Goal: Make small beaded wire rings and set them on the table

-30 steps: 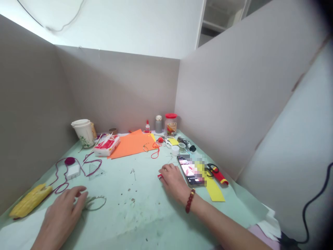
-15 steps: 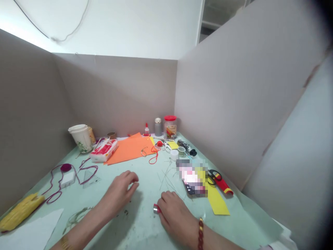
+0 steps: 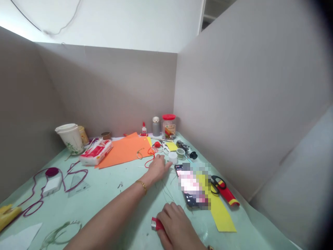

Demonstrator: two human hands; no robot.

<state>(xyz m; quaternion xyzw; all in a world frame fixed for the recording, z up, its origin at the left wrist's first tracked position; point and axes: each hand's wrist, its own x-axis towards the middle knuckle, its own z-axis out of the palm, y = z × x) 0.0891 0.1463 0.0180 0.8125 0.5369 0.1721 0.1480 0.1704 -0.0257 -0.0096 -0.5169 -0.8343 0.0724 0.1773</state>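
Note:
My left hand (image 3: 157, 168) is stretched far forward over the table, palm down, with the thumb held apart from the fingers. Its fingertips are beside a tangle of red cord (image 3: 151, 151) and a small white round tub (image 3: 173, 158); the fingers look empty. Closer to me, my right hand (image 3: 179, 224) rests on the table, closed around a red lighter (image 3: 158, 224) whose metal end points left. Thin green threads (image 3: 166, 189) lie between the two hands. To the right, a phone (image 3: 191, 184) lies face up, its screen blurred out.
Black-handled scissors (image 3: 218, 184) lie by a yellow paper strip (image 3: 223, 215). Orange sheets (image 3: 125, 149), a tissue pack (image 3: 96, 152), a lidded cup (image 3: 69, 139) and a red-lidded jar (image 3: 169, 126) stand towards the back. Purple cord (image 3: 35, 180) and a green thread coil (image 3: 62, 232) lie left.
My left hand has moved forward and right, from mid-table to the red cord and white tub. My right hand keeps the lighter near the same spot. The view has shifted slightly.

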